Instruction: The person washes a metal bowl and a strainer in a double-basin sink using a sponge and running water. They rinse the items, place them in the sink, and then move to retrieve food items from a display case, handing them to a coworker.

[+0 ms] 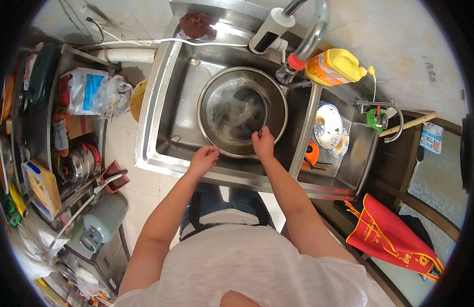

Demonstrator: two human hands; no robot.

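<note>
A large round metal basin (210, 144) stands in the left bowl of a stainless steel sink (171, 103). Inside it is a smaller round metal vessel with cloudy water, leaning toward the basin's right side. My right hand (264, 142) is at the near right rim, fingers bent over the edge of the inner vessel; whether they grip it is hard to see. My left hand (206, 156) hangs just outside the basin's near left rim with its fingers curled together and nothing visible in them.
In the right bowl lie a white patterned bowl (332, 126), an orange item (311, 153) and chopsticks. A yellow detergent jug (332, 67) stands behind, beside a chrome faucet (311, 38). A brown cloth (197, 25) lies on the back ledge. Shelves and a gas cylinder (106, 217) stand left.
</note>
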